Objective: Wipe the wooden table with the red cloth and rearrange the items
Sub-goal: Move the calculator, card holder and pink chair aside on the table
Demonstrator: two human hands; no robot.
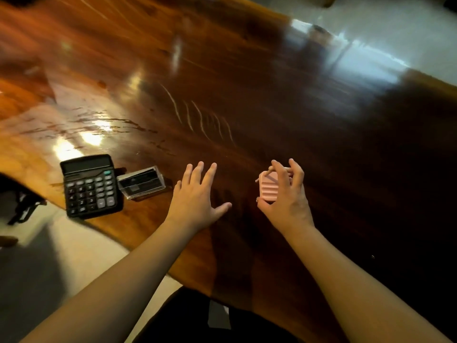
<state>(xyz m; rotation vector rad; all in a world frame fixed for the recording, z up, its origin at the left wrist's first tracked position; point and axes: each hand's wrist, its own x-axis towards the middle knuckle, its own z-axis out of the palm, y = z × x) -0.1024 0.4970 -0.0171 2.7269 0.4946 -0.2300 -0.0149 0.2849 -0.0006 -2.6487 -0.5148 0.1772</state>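
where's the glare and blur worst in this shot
Head view: the strongest glare sits on the wooden table just beyond the calculator, with a paler window reflection at upper right; the far table is smeared by motion blur; the right side falls into deep shadow; the left hand and the right hand, holding a pink case, stay fairly sharp.
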